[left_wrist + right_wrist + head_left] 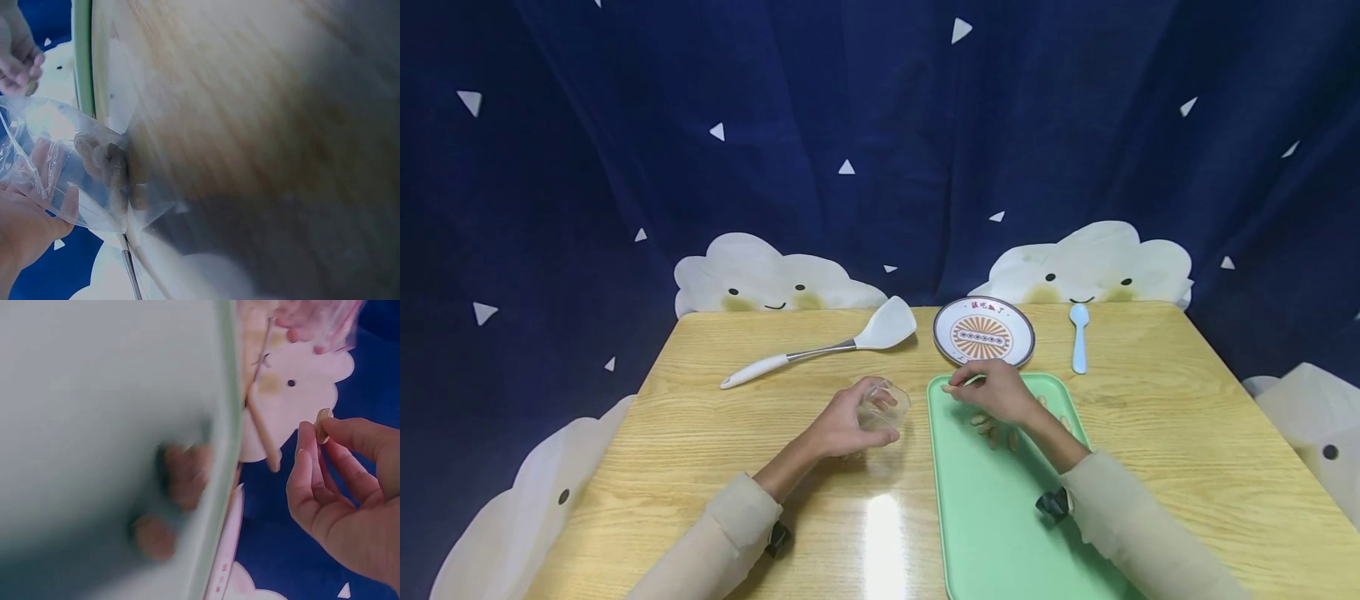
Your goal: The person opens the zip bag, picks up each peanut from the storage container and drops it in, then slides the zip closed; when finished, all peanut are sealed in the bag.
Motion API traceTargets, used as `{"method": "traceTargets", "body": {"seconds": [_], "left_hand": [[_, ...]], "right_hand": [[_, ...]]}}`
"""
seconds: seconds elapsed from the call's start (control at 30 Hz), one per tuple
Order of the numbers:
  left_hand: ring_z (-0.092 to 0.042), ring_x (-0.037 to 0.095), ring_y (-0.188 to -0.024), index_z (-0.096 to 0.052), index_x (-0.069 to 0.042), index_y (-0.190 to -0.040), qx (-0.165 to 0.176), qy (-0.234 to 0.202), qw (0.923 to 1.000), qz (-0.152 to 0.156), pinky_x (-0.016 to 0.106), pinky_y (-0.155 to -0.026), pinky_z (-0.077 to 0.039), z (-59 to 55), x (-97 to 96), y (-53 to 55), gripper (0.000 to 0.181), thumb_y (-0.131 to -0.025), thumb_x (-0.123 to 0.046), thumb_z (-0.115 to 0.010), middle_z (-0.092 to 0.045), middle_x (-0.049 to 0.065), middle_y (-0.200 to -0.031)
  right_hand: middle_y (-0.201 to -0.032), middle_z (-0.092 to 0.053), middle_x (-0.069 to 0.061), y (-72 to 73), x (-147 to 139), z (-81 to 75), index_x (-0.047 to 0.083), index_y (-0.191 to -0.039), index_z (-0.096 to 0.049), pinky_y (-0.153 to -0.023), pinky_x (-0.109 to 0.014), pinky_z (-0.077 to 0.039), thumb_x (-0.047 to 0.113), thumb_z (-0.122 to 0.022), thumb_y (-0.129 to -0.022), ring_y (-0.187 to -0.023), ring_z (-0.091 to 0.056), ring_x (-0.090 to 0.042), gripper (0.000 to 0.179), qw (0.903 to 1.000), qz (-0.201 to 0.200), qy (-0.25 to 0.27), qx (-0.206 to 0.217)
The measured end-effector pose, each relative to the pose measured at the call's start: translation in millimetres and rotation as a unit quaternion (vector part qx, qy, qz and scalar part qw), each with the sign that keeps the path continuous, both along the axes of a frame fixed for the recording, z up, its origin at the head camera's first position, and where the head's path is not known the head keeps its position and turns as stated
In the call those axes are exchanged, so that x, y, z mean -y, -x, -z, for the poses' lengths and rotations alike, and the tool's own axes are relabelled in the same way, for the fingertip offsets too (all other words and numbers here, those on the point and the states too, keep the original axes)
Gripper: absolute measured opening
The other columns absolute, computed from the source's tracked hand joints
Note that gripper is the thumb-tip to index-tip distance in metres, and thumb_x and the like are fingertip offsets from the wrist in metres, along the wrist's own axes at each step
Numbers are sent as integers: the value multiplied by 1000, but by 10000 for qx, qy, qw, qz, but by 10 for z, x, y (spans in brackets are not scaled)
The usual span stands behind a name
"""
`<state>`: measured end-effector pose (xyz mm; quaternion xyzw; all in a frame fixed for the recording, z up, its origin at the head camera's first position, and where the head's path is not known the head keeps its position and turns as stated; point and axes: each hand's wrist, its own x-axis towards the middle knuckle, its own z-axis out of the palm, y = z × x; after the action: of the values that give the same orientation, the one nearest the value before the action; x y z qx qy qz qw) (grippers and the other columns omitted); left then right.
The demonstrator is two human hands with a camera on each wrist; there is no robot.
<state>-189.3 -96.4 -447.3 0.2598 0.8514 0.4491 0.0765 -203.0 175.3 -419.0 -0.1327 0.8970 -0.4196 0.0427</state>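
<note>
In the head view my left hand (844,423) grips a clear plastic bag (886,408) over the wooden table, left of the green tray (973,517). Several peanuts in their shells (103,161) show through the bag's plastic in the left wrist view. Thumb and fingertips of my right hand (997,395) pinch one peanut (322,426) above the far left corner of the tray. More peanuts (987,427) lie on the tray, partly hidden beneath my right hand and forearm.
Behind the tray sits a round patterned plate (947,327). A white spatula (886,325) lies at the back left, and a light blue spoon (1079,342) at the back right. A dark blue curtain (880,108) hangs behind the wooden table (1180,417).
</note>
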Motion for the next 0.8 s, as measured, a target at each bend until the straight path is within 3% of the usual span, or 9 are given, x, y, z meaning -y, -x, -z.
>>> {"method": "traceTargets", "body": {"seconds": [0.33, 0.63, 0.8], "left_hand": [[-62, 20, -104, -46, -9, -129, -72, -157, 9997, 151, 43, -97, -44, -14, 4, -5, 65, -74, -25, -76, -67, 7, -114], [-61, 23, -107, -46, -13, -130, 53, -119, 9999, 83, 49, -100, -42, -11, 15, -17, 65, -75, -27, -76, -66, 10, -115], [-60, 20, -106, -47, -15, -130, 20, 9, 10000, -72, 46, -98, -43, -11, 19, -18, 66, -73, -29, -77, -65, 6, -113]], "right_hand": [[-98, -71, -15, -82, 343, -123, 0, -96, -70, -71, -19, -53, 8, -71, -82, -86, -68, -20, 16, 9928, -537, 1049, -208], [-83, -72, -7, -131, 642, -159, 6, -88, -73, -66, -20, -52, 9, -73, -80, -74, -63, -8, 9, 9908, -725, 838, -773], [-83, -72, -9, -146, 706, -152, 3, -88, -73, -67, -21, -54, 7, -73, -80, -74, -64, -11, 9, 9891, -849, 968, -710]]}}
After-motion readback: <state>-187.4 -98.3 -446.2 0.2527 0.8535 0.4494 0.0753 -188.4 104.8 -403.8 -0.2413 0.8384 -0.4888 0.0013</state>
